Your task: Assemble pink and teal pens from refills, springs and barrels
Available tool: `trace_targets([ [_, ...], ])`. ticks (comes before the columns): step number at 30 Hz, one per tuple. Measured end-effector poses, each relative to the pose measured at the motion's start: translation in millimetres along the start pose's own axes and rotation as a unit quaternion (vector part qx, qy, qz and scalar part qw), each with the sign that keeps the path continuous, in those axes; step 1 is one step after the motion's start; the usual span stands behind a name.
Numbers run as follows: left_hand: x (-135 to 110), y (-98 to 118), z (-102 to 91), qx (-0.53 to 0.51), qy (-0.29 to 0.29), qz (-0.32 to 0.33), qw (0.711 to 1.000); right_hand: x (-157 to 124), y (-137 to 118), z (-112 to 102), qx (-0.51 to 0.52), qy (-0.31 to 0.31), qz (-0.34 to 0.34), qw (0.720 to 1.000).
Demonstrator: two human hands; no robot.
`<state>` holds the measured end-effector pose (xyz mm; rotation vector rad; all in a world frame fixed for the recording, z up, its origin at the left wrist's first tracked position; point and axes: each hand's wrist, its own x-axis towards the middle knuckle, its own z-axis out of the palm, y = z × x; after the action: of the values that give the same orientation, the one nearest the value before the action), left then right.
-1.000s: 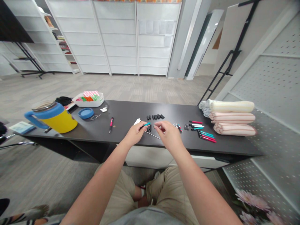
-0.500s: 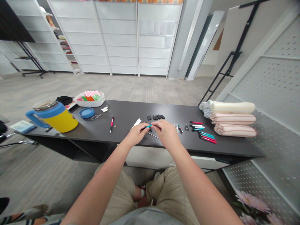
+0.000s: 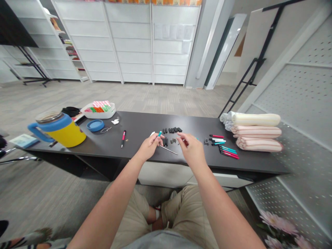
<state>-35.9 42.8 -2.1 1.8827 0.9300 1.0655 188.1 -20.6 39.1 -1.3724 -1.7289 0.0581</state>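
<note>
Left hand: clamped on teal pen barrel, just above table.
Right hand: fingertips pinched near small parts; hold unclear.
Handling: teal pen barrel likely light, stiff, slick; pinch mid-length.
Refill: thin, lies between hands.

free: table left-centre | blocked: pens (clustered), towels right

No text, label, brand or number can be read anywhere in my view. The sheets taped to the white cabinet door are too small to make out. The yellow jug, the packets in the white tray and the pens show no legible marking. Neither does the teal pen barrel in my left hand.
</note>
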Motion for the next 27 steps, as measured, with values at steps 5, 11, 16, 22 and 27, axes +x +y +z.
trace_targets([
  [5,1.9,-6.8,0.2,-0.037,0.017,-0.006,0.999,-29.1,52.3,-26.5,-0.107,0.032,0.109,0.988],
  [11,2.0,-6.2,0.9,-0.046,0.028,-0.007,0.999,-49.0,96.2,-34.9,-0.208,0.014,0.17,0.963],
  [16,1.8,-5.3,1.3,-0.037,0.032,-0.011,0.999,-40.2,98.5,-29.9,-0.229,-0.018,0.192,0.954],
  [22,1.8,-5.0,0.8,-0.031,0.032,-0.011,0.999,-37.2,100.4,-25.0,-0.258,-0.026,0.225,0.939],
  [27,2.5,-7.3,0.6,-0.035,0.025,-0.009,0.999,-36.8,100.7,-25.9,-0.268,-0.039,0.227,0.936],
])
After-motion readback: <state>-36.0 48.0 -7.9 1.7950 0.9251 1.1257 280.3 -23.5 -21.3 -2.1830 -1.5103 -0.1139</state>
